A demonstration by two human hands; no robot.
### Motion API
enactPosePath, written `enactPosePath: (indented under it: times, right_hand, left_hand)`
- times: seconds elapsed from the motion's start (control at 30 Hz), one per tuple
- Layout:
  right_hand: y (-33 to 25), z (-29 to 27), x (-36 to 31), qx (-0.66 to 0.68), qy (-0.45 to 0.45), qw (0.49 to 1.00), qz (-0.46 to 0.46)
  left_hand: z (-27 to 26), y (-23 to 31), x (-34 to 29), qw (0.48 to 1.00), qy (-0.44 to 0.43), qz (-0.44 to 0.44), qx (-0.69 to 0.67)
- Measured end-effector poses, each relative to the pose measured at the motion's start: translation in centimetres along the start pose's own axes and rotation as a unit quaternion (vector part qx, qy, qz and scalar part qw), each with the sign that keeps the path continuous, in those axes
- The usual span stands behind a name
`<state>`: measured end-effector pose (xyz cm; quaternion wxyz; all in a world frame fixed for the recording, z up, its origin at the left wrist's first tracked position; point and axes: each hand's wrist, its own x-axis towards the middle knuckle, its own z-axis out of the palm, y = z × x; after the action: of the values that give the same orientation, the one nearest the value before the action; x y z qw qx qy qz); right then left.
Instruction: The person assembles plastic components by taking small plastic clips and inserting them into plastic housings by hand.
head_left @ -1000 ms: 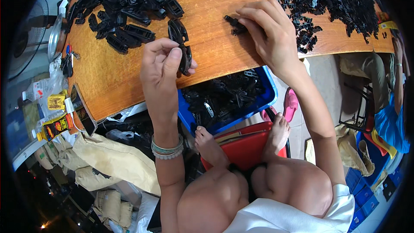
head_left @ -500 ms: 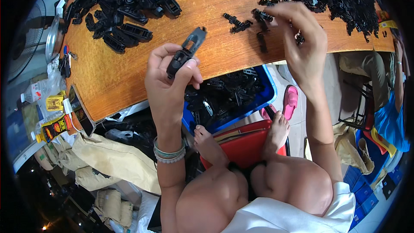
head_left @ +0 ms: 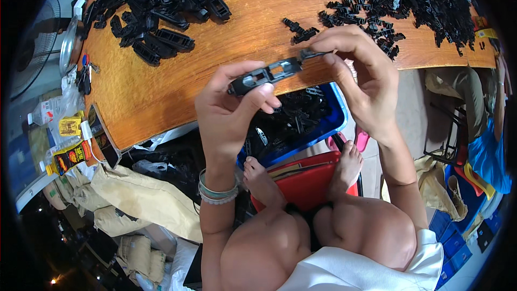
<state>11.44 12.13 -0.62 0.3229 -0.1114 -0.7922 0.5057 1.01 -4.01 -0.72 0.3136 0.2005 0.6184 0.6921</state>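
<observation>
My left hand [head_left: 229,105] is closed on a long black plastic housing [head_left: 265,77] with rectangular openings, tilted up toward the right. Between the thumb and fingers of my right hand [head_left: 363,78] is a small black plastic clip [head_left: 313,54], close to the housing's far right end. Whether the two parts touch is hard to tell. Both hands are above the near edge of the wooden table [head_left: 215,43]. Just beyond them, a few loose small black clips [head_left: 300,31] lie on the table.
Many black housings [head_left: 167,0] are heaped at the far left, and small clips [head_left: 409,0] at the far right. Below the table edge stands a blue bin [head_left: 338,116] of black parts, with a red stool [head_left: 301,180] nearer me. A fan [head_left: 40,37] is at the left.
My right hand has come away from the clips on the table toward my left hand, bringing a small clip. My left hand has shifted right and turned the housing flatter.
</observation>
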Motion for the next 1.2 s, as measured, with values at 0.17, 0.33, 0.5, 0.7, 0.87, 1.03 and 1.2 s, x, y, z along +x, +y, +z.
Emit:
enactPosePath:
  times: [0.17, 0.33, 0.5, 0.7, 0.87, 1.03, 1.2]
  right_hand:
    - [-1.9, 0.9, -0.5, 0.148, -0.033, 0.98, 0.126]
    - [-0.7, 1.2, -0.5, 0.109, -0.032, 0.993, 0.011]
    - [-0.6, 0.8, -0.4, -0.071, -0.034, 0.987, -0.143]
    - [-1.2, 1.5, -1.4, 0.065, -0.057, 0.994, 0.07]
    - [-1.2, 0.6, -1.6, 0.05, -0.082, 0.992, 0.085]
    - [-1.3, 0.0, -3.1, -0.004, -0.316, 0.944, 0.097]
    - [-0.6, 0.7, -1.4, -0.082, -0.1, 0.991, -0.023]
  left_hand:
    - [0.5, 0.4, -0.3, 0.999, -0.033, 0.002, 0.009]
    - [1.1, 1.1, -0.6, 0.998, -0.053, 0.01, -0.015]
    - [1.1, 1.5, -0.7, 0.998, -0.049, -0.023, -0.039]
    - [0.7, 1.7, -1.1, 0.993, -0.026, 0.073, 0.089]
    - [0.8, 2.0, -1.0, 0.997, -0.065, 0.029, 0.03]
    - [-5.4, 2.3, 3.3, 0.78, 0.093, 0.282, 0.551]
    - [-6.8, 1.5, 6.0, 0.642, 0.103, 0.313, 0.692]
